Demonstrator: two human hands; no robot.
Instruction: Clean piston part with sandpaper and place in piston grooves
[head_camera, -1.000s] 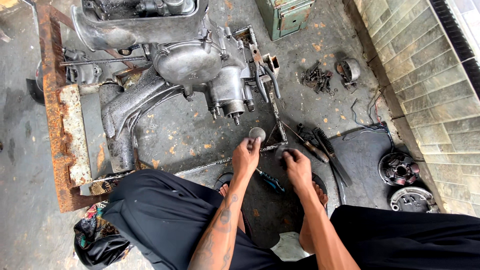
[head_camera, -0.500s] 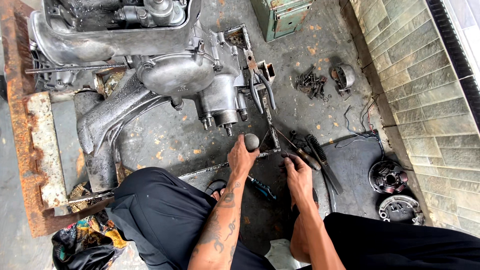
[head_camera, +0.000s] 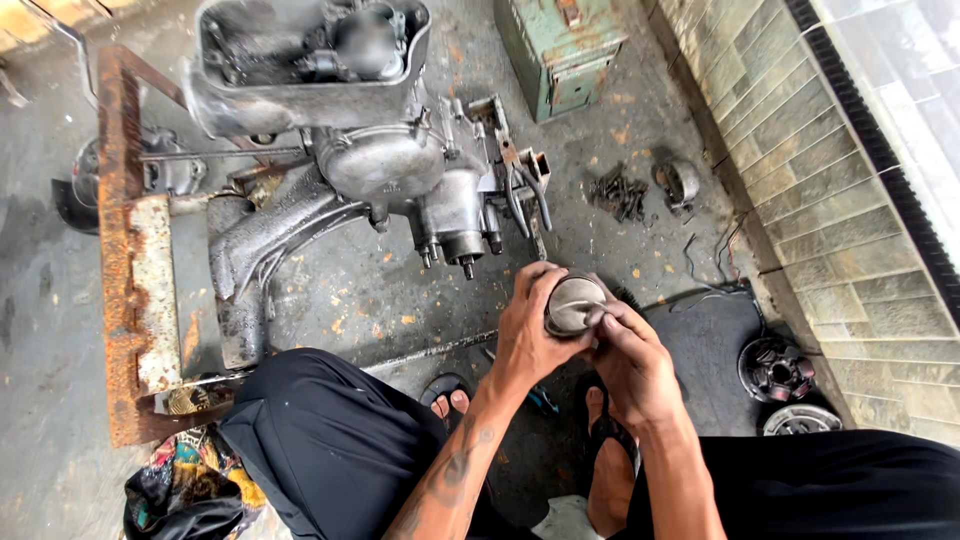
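Note:
A round grey metal piston (head_camera: 574, 303) is held up between both hands above the floor. My left hand (head_camera: 528, 335) wraps around its left side with fingers curled over the top. My right hand (head_camera: 636, 362) grips it from the right, thumb resting on the piston's crown. Just beyond the hands lies a greasy motorcycle engine (head_camera: 400, 170) on the concrete, its cylinder studs pointing toward me. My knees in black trousers frame the bottom of the view.
A rusty steel frame (head_camera: 125, 270) lies at left under the engine. A green metal box (head_camera: 560, 50) stands at the back. Loose bolts (head_camera: 618, 192) and a round part (head_camera: 680, 182) lie near the tiled wall. Two clutch-like discs (head_camera: 778, 368) sit on a dark mat at right.
Both hands have come up off the floor and together, now holding the piston between them. The view has also moved closer to the engine.

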